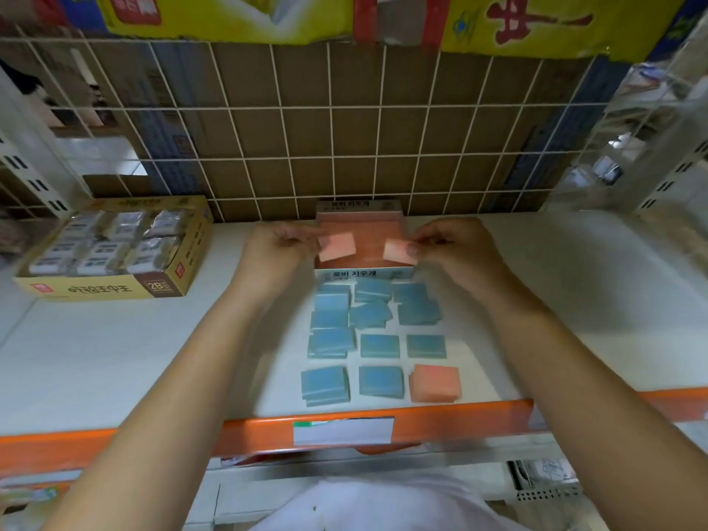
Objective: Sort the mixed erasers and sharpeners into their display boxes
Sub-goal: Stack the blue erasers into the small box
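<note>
Both hands are out over a white shelf (115,358) with an orange front edge, working above a small display box (360,274) that stands against the wire grid (344,132) at the back. The left hand (276,247) pinches 1 pale pink eraser (337,246) between thumb and fingers, holding it over the left half of the box. The right hand (448,243) pinches a second pink eraser (396,250) the same way, over the right half. The 2 erasers sit close together but do not touch, and both are tilted slightly. Inside the box, more pink erasers lie packed in rows below them — the frame is blurred, so their number is unclear.

In front of the box, on the shelf, lie the blue erasers (379,344): several loose, overlapping ones in the rows nearest the box, then neater single pieces and small stacks toward the shelf edge. At the near right corner of this group sits a small stack of pink erasers (435,383), just beside a blue stack (381,381).

To the left, well apart from the sorting, a yellow cardboard display box (111,289) marked 2B holds wrapped white erasers in rows. A white price label (343,431) is fixed to the orange shelf edge below the blue pieces. Brown cardboard fills the space behind the wire grid, and yellow printed cartons (230,13) run along the top.
</note>
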A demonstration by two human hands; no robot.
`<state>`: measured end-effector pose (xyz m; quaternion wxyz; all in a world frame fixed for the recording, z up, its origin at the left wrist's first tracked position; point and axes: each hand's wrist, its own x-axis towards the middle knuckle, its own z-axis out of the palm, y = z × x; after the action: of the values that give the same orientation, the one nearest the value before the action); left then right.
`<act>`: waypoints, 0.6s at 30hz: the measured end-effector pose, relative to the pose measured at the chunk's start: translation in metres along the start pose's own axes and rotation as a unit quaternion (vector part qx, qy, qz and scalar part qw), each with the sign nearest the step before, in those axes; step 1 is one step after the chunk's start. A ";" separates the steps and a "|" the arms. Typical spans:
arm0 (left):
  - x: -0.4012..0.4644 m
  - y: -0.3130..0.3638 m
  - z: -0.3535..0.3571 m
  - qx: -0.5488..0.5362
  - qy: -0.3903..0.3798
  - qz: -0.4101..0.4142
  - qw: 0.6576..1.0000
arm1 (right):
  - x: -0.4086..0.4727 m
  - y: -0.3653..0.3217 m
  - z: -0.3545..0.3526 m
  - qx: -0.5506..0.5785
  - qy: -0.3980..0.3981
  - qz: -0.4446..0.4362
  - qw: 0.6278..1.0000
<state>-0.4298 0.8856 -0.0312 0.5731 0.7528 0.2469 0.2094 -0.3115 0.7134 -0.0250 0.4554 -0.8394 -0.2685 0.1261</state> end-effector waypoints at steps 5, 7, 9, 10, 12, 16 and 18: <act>0.039 -0.013 0.005 0.165 -0.054 0.023 0.985 | 0.035 0.002 0.013 -0.128 -0.044 0.012 0.991; 0.046 -0.015 0.006 0.262 -0.092 0.044 0.960 | 0.043 0.003 0.015 -0.148 -0.057 0.023 0.987; 0.050 -0.013 0.005 0.322 -0.130 0.061 0.936 | 0.050 0.003 0.017 -0.187 -0.068 0.032 0.980; 0.052 -0.013 0.004 0.336 -0.142 0.062 0.929 | 0.052 0.003 0.018 -0.216 -0.076 0.036 0.973; 0.055 -0.012 0.003 0.358 -0.160 0.059 0.918 | 0.053 0.002 0.020 -0.258 -0.090 0.037 0.961; 0.057 -0.012 0.005 0.376 -0.191 0.063 0.905 | 0.051 0.002 0.021 -0.253 -0.098 0.004 0.963; 0.054 -0.013 0.006 0.385 -0.191 0.068 0.901 | 0.048 0.002 0.021 -0.249 -0.107 -0.018 0.962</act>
<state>-0.3848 0.9169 -0.0435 0.2596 0.9551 0.1427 -0.0112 -0.2805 0.7543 -0.0361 0.2028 -0.9029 -0.3536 0.1366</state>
